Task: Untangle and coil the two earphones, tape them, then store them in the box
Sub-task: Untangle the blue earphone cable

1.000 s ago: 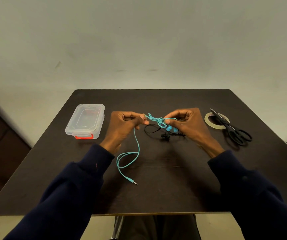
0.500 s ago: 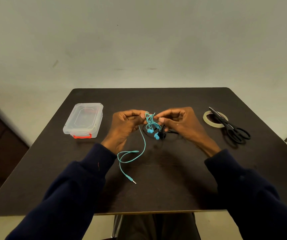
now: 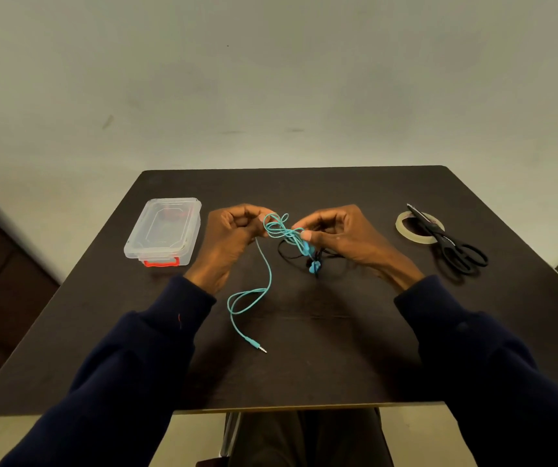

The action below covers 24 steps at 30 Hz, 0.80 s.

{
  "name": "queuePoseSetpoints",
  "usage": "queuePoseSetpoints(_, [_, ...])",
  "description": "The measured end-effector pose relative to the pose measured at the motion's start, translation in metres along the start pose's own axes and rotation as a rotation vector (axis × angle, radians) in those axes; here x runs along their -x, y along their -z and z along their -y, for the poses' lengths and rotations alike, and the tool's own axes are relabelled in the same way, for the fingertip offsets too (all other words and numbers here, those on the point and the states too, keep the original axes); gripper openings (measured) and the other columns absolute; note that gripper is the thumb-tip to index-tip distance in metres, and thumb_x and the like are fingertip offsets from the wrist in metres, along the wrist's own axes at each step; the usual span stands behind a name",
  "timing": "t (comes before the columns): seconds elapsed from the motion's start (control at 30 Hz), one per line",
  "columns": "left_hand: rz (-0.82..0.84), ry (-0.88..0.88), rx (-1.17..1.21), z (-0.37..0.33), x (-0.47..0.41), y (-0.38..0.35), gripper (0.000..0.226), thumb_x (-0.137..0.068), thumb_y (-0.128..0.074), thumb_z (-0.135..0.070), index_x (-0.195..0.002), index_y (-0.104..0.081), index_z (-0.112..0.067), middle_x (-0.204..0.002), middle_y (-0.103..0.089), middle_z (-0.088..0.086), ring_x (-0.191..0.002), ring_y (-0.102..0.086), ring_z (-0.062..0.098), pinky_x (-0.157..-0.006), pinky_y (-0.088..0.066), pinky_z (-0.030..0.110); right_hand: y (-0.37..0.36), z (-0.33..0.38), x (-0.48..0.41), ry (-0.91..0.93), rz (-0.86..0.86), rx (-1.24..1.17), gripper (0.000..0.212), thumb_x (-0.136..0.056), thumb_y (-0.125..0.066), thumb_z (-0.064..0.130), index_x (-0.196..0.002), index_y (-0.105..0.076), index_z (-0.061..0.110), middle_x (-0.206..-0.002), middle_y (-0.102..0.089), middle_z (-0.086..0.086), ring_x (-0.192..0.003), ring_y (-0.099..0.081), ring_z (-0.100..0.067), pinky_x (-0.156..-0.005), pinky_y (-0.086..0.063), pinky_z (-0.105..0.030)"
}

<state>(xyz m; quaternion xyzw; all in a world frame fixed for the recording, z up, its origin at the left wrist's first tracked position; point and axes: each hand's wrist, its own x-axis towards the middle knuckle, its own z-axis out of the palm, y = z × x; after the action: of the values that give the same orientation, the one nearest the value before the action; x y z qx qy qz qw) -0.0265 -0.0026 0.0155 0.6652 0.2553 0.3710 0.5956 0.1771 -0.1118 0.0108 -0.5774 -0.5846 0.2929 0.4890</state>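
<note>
**Mid-table: two hands on a blue tangle**

At the middle of the frame, the blue earphone (image 3: pixel 282 230) is held up in a knot of loops between two hands. The left hand (image 3: pixel 233 237) has its fingers curled and pinches the cord at the left side of the loops. The right hand (image 3: pixel 348 237) is curled too and pinches the cord at the right side, thumb on top. Both hands are up off the table (image 3: pixel 338 348).

From the left hand, the blue cord hangs down, makes a loose bend on the table, and ends in a plug (image 3: pixel 259 347) lower in the frame. The blue buds (image 3: pixel 314 266) hang just under the right thumb.

The black earphone (image 3: pixel 282 256) lies on the table under the hands. Its cord is mixed in with the blue one near the buds.

At the left of the frame sits the box (image 3: pixel 164 227). It is clear, its lid is on, and it has a red clip on the near end. At the right lies a ring of tape (image 3: pixel 400 227), with the black scissors (image 3: pixel 452 247) resting across it.

Dark blue sleeves (image 3: pixel 142 358) come up from the bottom corners.
</note>
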Motion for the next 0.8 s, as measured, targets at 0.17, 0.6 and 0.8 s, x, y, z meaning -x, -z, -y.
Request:
queuePoseSetpoints(0.17, [-0.03,0.052,0.041,0.002,-0.004,0.003,0.011,-0.096,-0.066,-0.009,-0.103,-0.073,-0.006,-0.098,-0.078,0.007,-0.087,-0.074,0.012,-0.07,-0.054,0.019,0.0,-0.004,0.003,-0.043,0.106,0.075,0.03,-0.088,-0.074,0.001,-0.117,-0.069,0.009,-0.112,-0.075,-0.004,-0.1,-0.074,-0.015,-0.083,-0.059,-0.025])
queuePoseSetpoints(0.6, [-0.13,0.143,0.237,0.01,-0.007,0.007,0.012,-0.098,-0.06,-0.005,-0.1,-0.071,-0.009,-0.098,-0.079,0.004,-0.091,-0.075,0.02,-0.081,-0.056,0.028,0.022,-0.019,0.012,-0.138,0.011,0.323,0.026,-0.086,-0.076,0.003,-0.107,-0.076,0.018,-0.094,-0.077,0.009,-0.089,-0.073,-0.003,-0.083,-0.057,-0.018])
queuePoseSetpoints(0.8, [-0.159,0.161,0.259,0.012,-0.007,0.01,0.013,-0.099,-0.059,-0.006,-0.102,-0.071,-0.01,-0.1,-0.079,0.004,-0.092,-0.076,0.02,-0.08,-0.058,0.027,0.027,-0.023,0.017,-0.108,-0.107,0.299,0.008,-0.09,-0.073,0.007,-0.096,-0.079,0.008,-0.085,-0.079,0.003,-0.081,-0.075,-0.008,-0.077,-0.058,-0.02])
